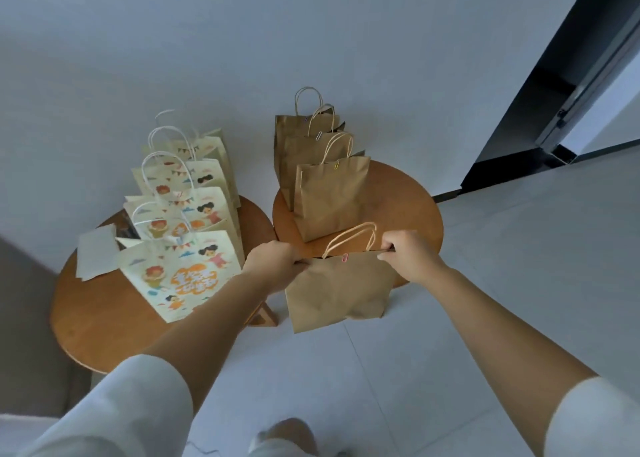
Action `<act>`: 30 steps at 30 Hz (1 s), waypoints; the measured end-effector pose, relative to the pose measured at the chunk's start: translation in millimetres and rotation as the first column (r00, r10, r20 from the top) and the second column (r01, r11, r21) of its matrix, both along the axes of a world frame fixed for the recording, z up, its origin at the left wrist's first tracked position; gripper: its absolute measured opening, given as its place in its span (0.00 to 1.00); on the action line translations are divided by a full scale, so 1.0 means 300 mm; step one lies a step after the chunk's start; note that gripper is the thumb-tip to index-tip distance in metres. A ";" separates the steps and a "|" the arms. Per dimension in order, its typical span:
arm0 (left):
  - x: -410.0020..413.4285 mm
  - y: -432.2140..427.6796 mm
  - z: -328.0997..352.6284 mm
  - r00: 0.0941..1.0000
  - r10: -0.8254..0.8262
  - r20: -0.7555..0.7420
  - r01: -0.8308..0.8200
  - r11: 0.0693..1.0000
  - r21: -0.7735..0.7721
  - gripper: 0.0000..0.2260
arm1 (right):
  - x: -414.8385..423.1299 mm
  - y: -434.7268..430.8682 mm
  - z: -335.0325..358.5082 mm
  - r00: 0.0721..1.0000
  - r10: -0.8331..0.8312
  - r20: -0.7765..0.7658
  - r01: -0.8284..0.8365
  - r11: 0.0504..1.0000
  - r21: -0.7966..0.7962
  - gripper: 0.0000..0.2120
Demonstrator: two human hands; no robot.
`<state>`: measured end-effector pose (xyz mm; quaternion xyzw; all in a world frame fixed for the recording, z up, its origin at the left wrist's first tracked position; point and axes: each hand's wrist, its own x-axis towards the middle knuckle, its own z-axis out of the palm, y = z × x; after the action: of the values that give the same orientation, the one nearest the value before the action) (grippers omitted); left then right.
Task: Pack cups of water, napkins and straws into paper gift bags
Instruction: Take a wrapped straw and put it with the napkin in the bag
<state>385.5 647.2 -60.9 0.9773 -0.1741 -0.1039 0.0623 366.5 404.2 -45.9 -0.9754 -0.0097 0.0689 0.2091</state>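
Left grip [273,266] and right grip [407,254] each pinch a top corner of the brown paper bag [337,290], fingers curled on its rim. Bag hangs at the front edge of the right worktop [408,207], near three standing brown bags [329,197].

Left tabletop [97,318]: bag row [187,214] running 6 to 12, paper sheet [97,256] at its 9. Right tabletop [398,207]: second bag row [329,197], single bag [339,290] at its 6.
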 end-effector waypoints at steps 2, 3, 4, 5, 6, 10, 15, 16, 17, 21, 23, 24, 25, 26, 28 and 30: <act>0.069 -0.051 0.007 1.000 0.005 0.030 -0.005 1.000 -0.013 0.15 | 0.075 -0.046 -0.006 0.999 -0.034 0.018 0.033 0.999 0.031 0.14; 0.107 -0.071 0.004 0.999 0.011 0.039 -0.011 1.000 -0.007 0.15 | 0.114 -0.064 -0.011 0.999 -0.043 0.026 0.041 0.998 0.045 0.13; 0.146 -0.088 -0.001 0.999 0.017 0.042 -0.017 1.000 -0.008 0.15 | 0.154 -0.079 -0.017 0.999 -0.040 0.029 0.039 0.998 0.049 0.11; 0.184 -0.102 -0.010 0.999 0.026 0.035 -0.026 1.000 -0.005 0.15 | 0.194 -0.091 -0.026 0.999 -0.030 0.028 0.029 0.999 0.040 0.11; 0.221 -0.114 -0.023 0.999 0.035 0.023 -0.035 0.999 0.002 0.15 | 0.235 -0.103 -0.036 1.000 -0.016 0.023 0.015 1.000 0.025 0.11; 0.381 -0.154 -0.089 0.997 0.066 -0.047 -0.066 0.998 -0.002 0.15 | 0.415 -0.150 -0.084 1.000 0.030 -0.010 -0.030 1.000 -0.009 0.11; 0.540 -0.193 -0.152 0.988 0.094 -0.120 -0.094 0.996 0.006 0.15 | 0.640 -0.167 -0.134 0.994 0.082 -0.079 -0.089 0.992 -0.085 0.14; 0.569 -0.194 -0.163 0.986 0.105 -0.131 -0.104 0.994 0.009 0.15 | 0.679 -0.165 -0.146 0.991 0.097 -0.091 -0.106 0.990 -0.098 0.14; 0.596 -0.194 -0.172 0.984 0.112 -0.138 -0.112 0.994 0.011 0.15 | 0.714 -0.163 -0.158 0.989 0.105 -0.100 -0.116 0.987 -0.111 0.13; 0.687 -0.207 -0.179 0.982 0.129 -0.134 -0.128 0.992 0.021 0.15 | 0.821 -0.160 -0.208 0.995 0.072 -0.076 -0.080 0.991 -0.106 0.15; 0.702 -0.216 -0.180 0.982 0.130 -0.134 -0.125 0.991 0.043 0.16 | 0.840 -0.163 -0.225 0.994 0.072 -0.087 -0.082 0.989 -0.121 0.15; 0.704 -0.218 -0.184 0.981 0.132 -0.139 -0.126 0.991 0.047 0.16 | 0.840 -0.165 -0.232 0.993 0.071 -0.090 -0.082 0.989 -0.127 0.13; 0.701 -0.220 -0.187 0.981 0.134 -0.142 -0.129 0.991 0.046 0.16 | 0.836 -0.168 -0.237 0.994 0.064 -0.087 -0.075 0.988 -0.132 0.12; 0.698 -0.223 -0.188 0.979 0.143 -0.146 -0.137 0.990 0.045 0.15 | 0.829 -0.170 -0.242 0.996 0.059 -0.073 -0.068 0.988 -0.137 0.10; 0.691 -0.228 -0.187 0.977 0.150 -0.151 -0.144 0.988 0.048 0.15 | 0.810 -0.171 -0.249 0.997 0.075 -0.016 -0.077 0.983 -0.167 0.04; 0.680 -0.234 -0.180 0.972 0.174 -0.158 -0.169 0.985 0.040 0.14 | 0.789 -0.165 -0.256 0.993 0.114 0.043 -0.103 0.973 -0.208 0.05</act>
<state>589.6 576.9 -114.9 0.9778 -0.0820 -0.1789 0.0719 603.1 354.7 -122.8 -0.9913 -0.0616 0.0542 0.1027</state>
